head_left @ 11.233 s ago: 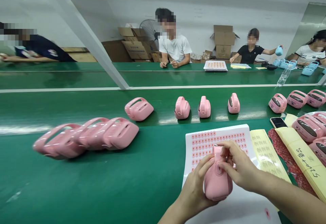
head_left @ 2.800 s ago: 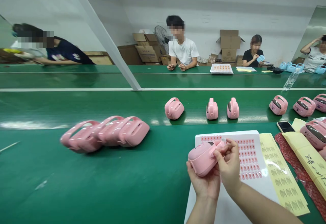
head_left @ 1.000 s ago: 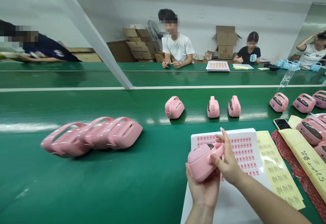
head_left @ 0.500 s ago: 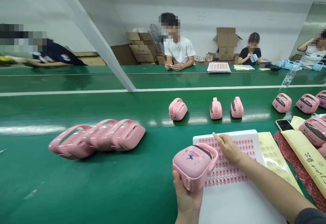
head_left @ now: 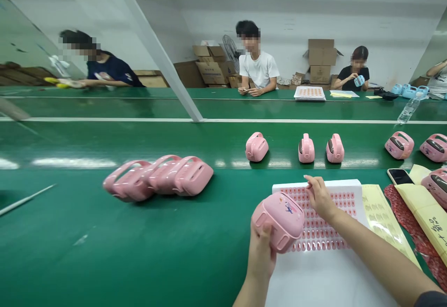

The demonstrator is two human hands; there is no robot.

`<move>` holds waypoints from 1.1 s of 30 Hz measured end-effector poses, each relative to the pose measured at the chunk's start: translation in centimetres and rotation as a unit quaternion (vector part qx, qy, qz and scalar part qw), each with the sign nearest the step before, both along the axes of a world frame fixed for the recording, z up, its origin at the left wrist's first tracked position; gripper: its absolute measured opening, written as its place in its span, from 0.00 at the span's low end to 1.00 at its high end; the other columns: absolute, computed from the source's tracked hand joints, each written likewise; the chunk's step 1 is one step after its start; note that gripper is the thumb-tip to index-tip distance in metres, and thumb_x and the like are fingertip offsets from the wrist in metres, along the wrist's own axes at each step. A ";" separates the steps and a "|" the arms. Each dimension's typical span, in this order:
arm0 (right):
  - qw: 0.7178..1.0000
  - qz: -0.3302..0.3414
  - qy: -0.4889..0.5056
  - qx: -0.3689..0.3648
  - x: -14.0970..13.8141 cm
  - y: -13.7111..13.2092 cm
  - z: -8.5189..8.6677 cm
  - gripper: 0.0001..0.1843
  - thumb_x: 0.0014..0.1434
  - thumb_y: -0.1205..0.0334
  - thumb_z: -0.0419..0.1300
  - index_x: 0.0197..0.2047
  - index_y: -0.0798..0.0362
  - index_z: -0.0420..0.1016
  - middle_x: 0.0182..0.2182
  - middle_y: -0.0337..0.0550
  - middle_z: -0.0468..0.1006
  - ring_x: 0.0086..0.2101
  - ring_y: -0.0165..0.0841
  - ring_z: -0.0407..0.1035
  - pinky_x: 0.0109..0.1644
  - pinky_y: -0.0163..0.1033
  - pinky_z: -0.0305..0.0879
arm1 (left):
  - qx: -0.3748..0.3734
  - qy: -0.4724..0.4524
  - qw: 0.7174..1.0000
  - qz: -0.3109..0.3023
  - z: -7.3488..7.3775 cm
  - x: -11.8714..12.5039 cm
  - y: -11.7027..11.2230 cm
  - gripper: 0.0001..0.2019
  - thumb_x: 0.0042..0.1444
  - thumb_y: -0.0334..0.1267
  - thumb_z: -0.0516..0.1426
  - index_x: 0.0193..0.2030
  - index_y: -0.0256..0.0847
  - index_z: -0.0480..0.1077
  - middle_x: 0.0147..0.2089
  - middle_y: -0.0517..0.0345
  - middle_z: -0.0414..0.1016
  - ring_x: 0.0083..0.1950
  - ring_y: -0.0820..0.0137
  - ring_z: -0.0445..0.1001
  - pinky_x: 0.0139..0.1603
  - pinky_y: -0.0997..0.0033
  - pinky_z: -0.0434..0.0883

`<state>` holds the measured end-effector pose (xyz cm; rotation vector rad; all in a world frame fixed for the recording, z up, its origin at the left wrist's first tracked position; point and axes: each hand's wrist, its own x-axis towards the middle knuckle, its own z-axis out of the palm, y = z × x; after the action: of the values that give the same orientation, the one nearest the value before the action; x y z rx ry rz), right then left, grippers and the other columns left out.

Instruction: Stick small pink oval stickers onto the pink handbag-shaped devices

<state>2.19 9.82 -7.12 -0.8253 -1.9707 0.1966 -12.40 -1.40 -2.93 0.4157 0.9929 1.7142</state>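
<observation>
My left hand (head_left: 261, 254) grips a pink plastic device with a carrying handle (head_left: 279, 222) from below. A small printed figure shows on its upward face, and my fingers hide part of its lower side. My right hand (head_left: 319, 198) is apart from the device, its fingertips over the white sheet of small pink stickers (head_left: 316, 218) on the green belt. Anything small between those fingers cannot be made out.
Several pink devices (head_left: 256, 146) stand along the green conveyor belt (head_left: 70, 214), with a cluster (head_left: 157, 174) to the left. To the right lie yellow sticker sheets (head_left: 382, 221), a phone (head_left: 400, 176) and red mesh wrap (head_left: 407, 218). Seated people work across the belt.
The device has turned over in my left hand, its printed face now upward. My right hand has let go of it and moved to the sticker sheet. The view has swung left.
</observation>
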 end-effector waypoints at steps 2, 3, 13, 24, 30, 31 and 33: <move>0.998 -0.007 0.047 -0.038 0.0 -0.3 1.6 0.22 0.57 0.73 0.47 0.55 0.51 0.59 0.35 0.43 0.65 0.34 0.32 0.68 0.40 0.43 0.71 | 0.026 0.077 0.997 0.020 0.1 -0.3 -0.2 0.36 0.30 0.52 0.68 0.51 0.45 0.69 0.48 0.52 0.74 0.48 0.58 0.73 0.42 0.67 0.72; 0.993 -0.005 0.084 -0.078 0.1 -0.5 2.8 0.21 0.56 0.72 0.49 0.53 0.51 0.59 0.35 0.42 0.64 0.33 0.32 0.69 0.38 0.43 0.71 | 0.041 0.116 0.992 0.026 0.3 -0.4 -0.3 0.40 0.25 0.49 0.70 0.51 0.46 0.68 0.49 0.52 0.73 0.48 0.58 0.72 0.42 0.69 0.72; 0.829 0.236 0.194 -0.468 1.0 -5.5 14.1 0.24 0.42 0.75 0.61 0.45 0.51 0.65 0.32 0.34 0.66 0.26 0.24 0.69 0.31 0.33 0.71 | 0.131 0.299 0.938 -0.112 2.3 -1.8 -0.4 0.34 0.09 0.20 0.69 0.33 0.45 0.76 0.44 0.45 0.75 0.52 0.45 0.70 0.58 0.42 0.57; 0.880 0.168 0.073 -0.438 1.1 -6.8 13.6 0.31 0.43 0.82 0.57 0.50 0.49 0.66 0.33 0.35 0.68 0.28 0.25 0.70 0.33 0.34 0.70 | 0.134 0.258 0.947 -0.139 1.9 -1.5 -0.3 0.34 0.07 0.15 0.67 0.29 0.45 0.76 0.43 0.44 0.76 0.51 0.44 0.71 0.57 0.39 0.56; 0.928 0.133 0.028 -0.347 1.1 -7.3 13.6 0.33 0.44 0.82 0.56 0.53 0.47 0.65 0.35 0.37 0.69 0.31 0.27 0.70 0.36 0.36 0.71 | 0.116 0.207 0.962 -0.132 1.6 -1.6 -0.3 0.33 0.07 0.14 0.66 0.28 0.45 0.75 0.43 0.42 0.75 0.54 0.41 0.68 0.56 0.39 0.56; 0.937 0.128 0.017 -0.323 1.1 -7.5 13.5 0.34 0.45 0.82 0.56 0.53 0.46 0.64 0.36 0.38 0.69 0.31 0.28 0.70 0.37 0.37 0.72 | 0.112 0.198 0.965 -0.131 1.5 -1.6 -0.3 0.33 0.07 0.14 0.66 0.27 0.45 0.75 0.43 0.42 0.75 0.55 0.40 0.67 0.56 0.38 0.56; 0.953 0.119 -0.014 -0.279 1.0 -8.0 13.2 0.34 0.46 0.82 0.55 0.55 0.46 0.62 0.38 0.40 0.69 0.33 0.29 0.70 0.38 0.39 0.72 | 0.112 0.201 0.964 -0.133 1.3 -1.6 -0.2 0.32 0.07 0.15 0.66 0.27 0.44 0.75 0.44 0.41 0.73 0.55 0.39 0.66 0.55 0.39 0.57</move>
<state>3.20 1.77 6.08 -0.9392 -2.0655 0.9211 -13.95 -1.63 -1.61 1.0309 0.9756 1.5282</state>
